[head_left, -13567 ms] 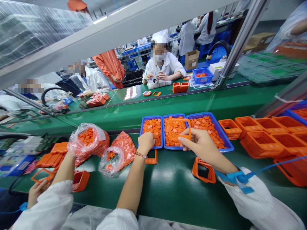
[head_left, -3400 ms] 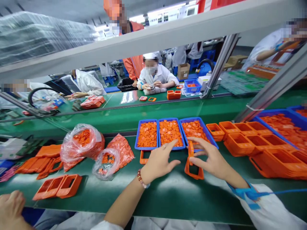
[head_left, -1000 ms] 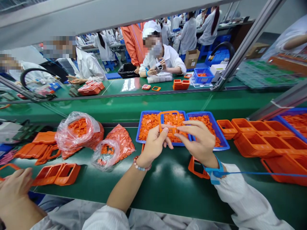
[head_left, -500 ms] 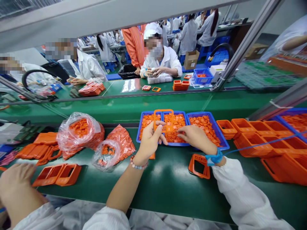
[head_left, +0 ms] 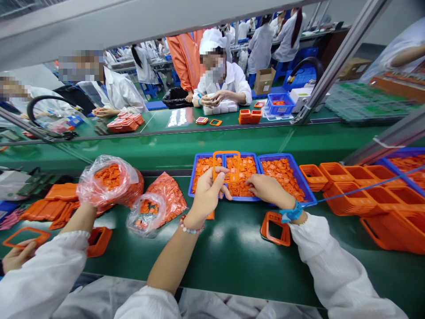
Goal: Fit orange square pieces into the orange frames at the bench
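My left hand [head_left: 210, 191], with a beaded bracelet at the wrist, grips an orange plastic frame [head_left: 226, 153] upright over the blue bins. Into the middle blue bin [head_left: 257, 163], full of small orange pieces [head_left: 245, 166], reaches my right hand [head_left: 264, 189], wearing a blue wristband. Its fingertips are pressed together among the pieces; what they pinch is too small to make out. To the right stands another blue bin [head_left: 311, 195] of the same pieces. Below my right hand lies a short stack of orange frames [head_left: 276, 228] on the green table.
Stacks of orange frames [head_left: 352, 199] stand at the right. Two clear bags of orange pieces [head_left: 109, 177] [head_left: 168, 195] lie left of the bins. A co-worker's arm [head_left: 79, 221] reaches in at the left; their other hand [head_left: 20, 256] holds an orange frame. A metal post [head_left: 345, 57] rises at the right.
My left hand keeps the frame in nearly the same place. My right fingers have drawn closer together over the pieces. At the left, the co-worker's arm has reached forward toward the bag.
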